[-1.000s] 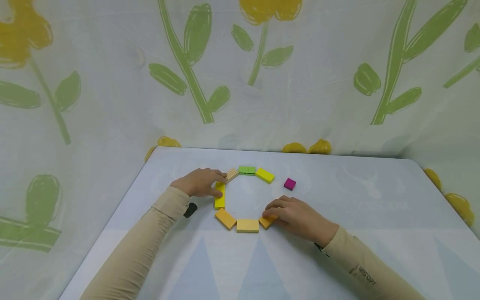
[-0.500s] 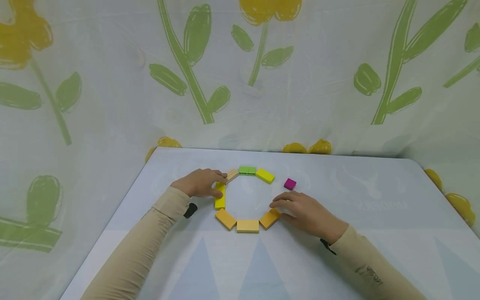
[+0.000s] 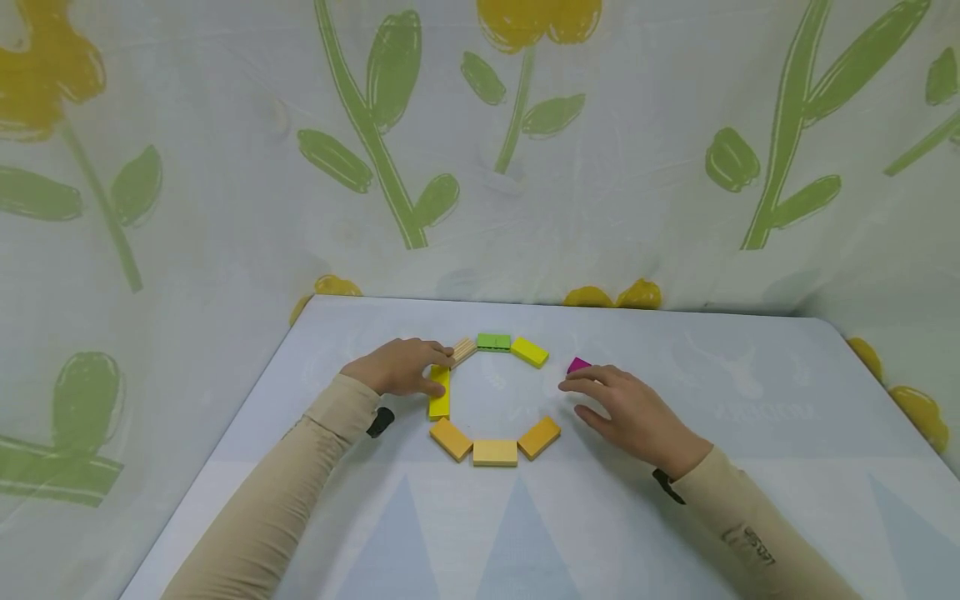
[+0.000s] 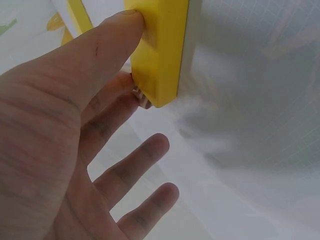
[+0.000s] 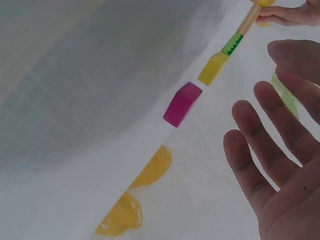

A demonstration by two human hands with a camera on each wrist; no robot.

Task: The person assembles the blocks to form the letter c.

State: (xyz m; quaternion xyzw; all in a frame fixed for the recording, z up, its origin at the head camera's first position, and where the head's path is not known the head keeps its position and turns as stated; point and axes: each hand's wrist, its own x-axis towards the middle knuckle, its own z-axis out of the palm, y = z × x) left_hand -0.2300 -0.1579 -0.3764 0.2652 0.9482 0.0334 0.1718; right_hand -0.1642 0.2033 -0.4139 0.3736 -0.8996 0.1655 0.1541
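In the head view, several blocks form a broken ring. My left hand [image 3: 397, 367] rests at its left side. Its thumb touches the long yellow block [image 4: 165, 55], and two fingertips meet the ribbed wooden block [image 3: 464, 351]. My right hand [image 3: 630, 417] is off the table with fingers spread, holding nothing. Its fingertips partly cover a small magenta block [image 5: 182, 105] in the head view. Beyond the wooden block lie a green block [image 3: 493, 342] and a bright yellow block [image 3: 529, 352]. Nearer lie a left orange block [image 3: 452, 439], a pale yellow block [image 3: 495, 452] and a right orange block [image 3: 539, 437].
The pale table [image 3: 750, 517] has a printed cover with blue triangles. Its back edge meets a white curtain [image 3: 600, 192] printed with green leaves and yellow flowers. The ring has a gap on its right, between the bright yellow block and the right orange block.
My right hand has let go of the right orange block and moved away and to the right, over the magenta block. The left hand stays in place.
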